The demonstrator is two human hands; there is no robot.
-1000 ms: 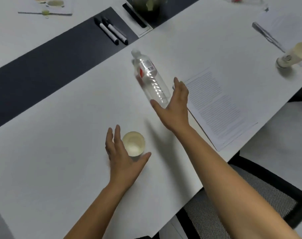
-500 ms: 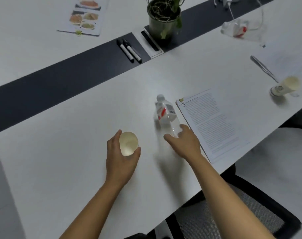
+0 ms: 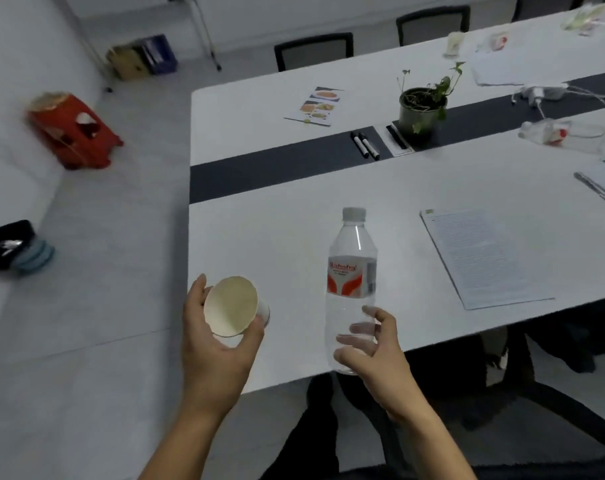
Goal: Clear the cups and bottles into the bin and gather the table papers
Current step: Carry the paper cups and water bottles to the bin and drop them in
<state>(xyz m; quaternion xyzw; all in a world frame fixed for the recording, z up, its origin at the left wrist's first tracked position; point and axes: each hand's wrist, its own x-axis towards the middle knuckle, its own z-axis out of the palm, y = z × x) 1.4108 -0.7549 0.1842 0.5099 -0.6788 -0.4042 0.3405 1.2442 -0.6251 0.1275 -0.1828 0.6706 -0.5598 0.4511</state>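
My left hand (image 3: 214,351) holds a white paper cup (image 3: 232,305) tilted with its mouth toward me, lifted off the white table (image 3: 280,223) near its left end. My right hand (image 3: 377,348) grips the lower part of a clear plastic bottle (image 3: 353,271) with a red-and-white label and white cap, held upright above the table's front edge. A clipped printed paper (image 3: 481,254) lies on the table to the right. Another clear bottle (image 3: 550,133) lies on its side farther right. A bin with a black liner (image 3: 8,245) stands on the floor at far left.
A potted plant (image 3: 422,109), two markers (image 3: 365,145) and a menu leaflet (image 3: 316,105) sit mid-table along a dark strip. More papers (image 3: 522,67) and a cup (image 3: 454,45) lie at the far right. A red container (image 3: 71,129) stands on the floor. Chairs line the far side.
Both hands closed on their objects and lifted them off the table. The view swung left and up, bringing the floor, bin and red container into sight.
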